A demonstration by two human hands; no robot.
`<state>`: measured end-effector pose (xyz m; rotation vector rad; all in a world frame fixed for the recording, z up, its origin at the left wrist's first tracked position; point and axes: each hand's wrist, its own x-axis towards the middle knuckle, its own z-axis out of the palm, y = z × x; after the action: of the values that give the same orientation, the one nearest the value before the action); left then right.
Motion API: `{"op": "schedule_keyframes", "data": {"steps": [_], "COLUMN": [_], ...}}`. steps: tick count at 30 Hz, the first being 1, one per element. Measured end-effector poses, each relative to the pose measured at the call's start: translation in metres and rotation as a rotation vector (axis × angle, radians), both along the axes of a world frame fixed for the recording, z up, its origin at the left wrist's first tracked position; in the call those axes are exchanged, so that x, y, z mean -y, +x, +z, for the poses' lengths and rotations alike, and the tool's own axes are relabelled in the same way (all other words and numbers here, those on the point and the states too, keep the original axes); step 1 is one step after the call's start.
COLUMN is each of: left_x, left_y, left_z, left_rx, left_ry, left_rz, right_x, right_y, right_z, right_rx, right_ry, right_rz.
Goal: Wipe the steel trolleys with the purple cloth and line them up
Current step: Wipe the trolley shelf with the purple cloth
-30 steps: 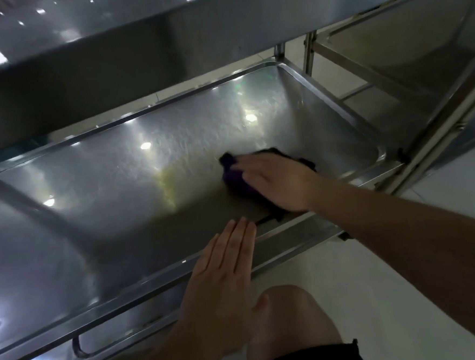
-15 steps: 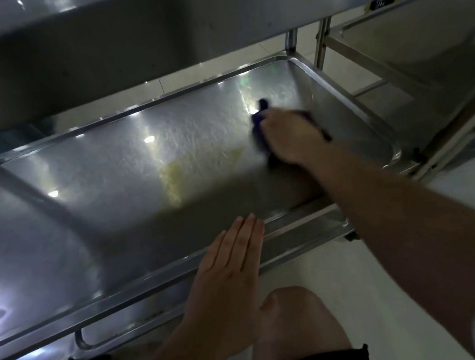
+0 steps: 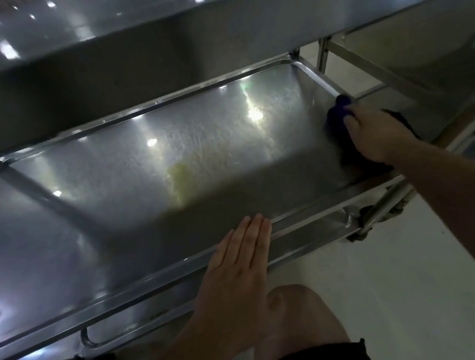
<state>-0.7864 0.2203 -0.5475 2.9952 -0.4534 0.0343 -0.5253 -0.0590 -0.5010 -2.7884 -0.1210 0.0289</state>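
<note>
The right hand (image 3: pixel 373 135) presses the purple cloth (image 3: pixel 337 111) against the lower steel shelf's (image 3: pixel 172 145) far-right rim; the left hand (image 3: pixel 239 266) lies flat, fingers together, on its near rim above pale floor (image 3: pixel 405 266).

Trolley shelf (image 3: pixel 150 157) is shiny brushed steel with a yellowish smear; purple cloth (image 3: pixel 335 114) looks soft and matt.

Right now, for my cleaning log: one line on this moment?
stage: wiping lower shelf | right hand: presses purple cloth by right rim | left hand: flat on front rim | yellowish smear: mid-shelf
</note>
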Motion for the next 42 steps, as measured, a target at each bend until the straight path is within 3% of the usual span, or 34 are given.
{"op": "schedule_keyframes", "data": {"steps": [3, 5, 10, 13, 15, 17, 20, 23, 26, 29, 32, 35, 39, 42], "left_x": [-0.001, -0.003, -0.001, -0.001, 0.0, 0.0, -0.009, -0.048, -0.116, -0.178, -0.218, -0.244, -0.257, -0.254], "left_y": [0.001, 0.0, 0.003, 0.003, 0.004, 0.005, 0.003, -0.011, -0.025, -0.034, -0.031, -0.03, -0.036, -0.037], "left_z": [0.001, 0.001, -0.002, 0.001, 0.003, 0.006, 0.021, 0.037, 0.044, 0.046, 0.042, 0.033, 0.019, 0.018], "left_rx": [-0.016, -0.014, -0.018, -0.048, -0.053, -0.072, -0.094, 0.075, 0.184, 0.124, 0.016, -0.015, 0.017, 0.057], "left_ry": [-0.016, -0.011, 0.016, 0.055, 0.038, -0.003, -0.219, -0.341, -0.288, -0.168, -0.103, -0.071, -0.136, -0.14], "left_rz": [0.005, 0.003, 0.003, 0.001, -0.008, -0.032, -0.058, 0.098, 0.407, 0.643, 0.768, 0.778, 0.798, 0.787], "right_x": [-0.046, -0.096, -0.217, -0.221, -0.193, -0.156, -0.098, -0.092, -0.149, -0.228, -0.293, -0.301, -0.23, -0.14], "right_y": [0.046, 0.056, 0.0, -0.039, -0.049, -0.044, -0.012, 0.0, -0.034, -0.09, -0.15, -0.17, -0.129, -0.061], "right_z": [0.004, 0.006, 0.007, 0.005, 0.001, -0.004, -0.009, -0.009, -0.004, -0.004, -0.013, -0.016, -0.012, -0.014], "right_rx": [0.031, 0.038, -0.013, -0.056, -0.051, -0.003, 0.061, 0.028, 0.085, 0.139, 0.109, 0.007, 0.063, 0.085], "right_ry": [0.058, 0.08, 0.19, 0.173, 0.176, 0.193, 0.228, 0.12, 0.082, 0.029, 0.049, 0.127, 0.203, 0.155], "right_rz": [-0.077, -0.005, 0.421, 0.736, 0.825, 0.722, 0.255, -0.037, -0.018, 0.248, 0.603, 0.78, 0.662, 0.23]}}
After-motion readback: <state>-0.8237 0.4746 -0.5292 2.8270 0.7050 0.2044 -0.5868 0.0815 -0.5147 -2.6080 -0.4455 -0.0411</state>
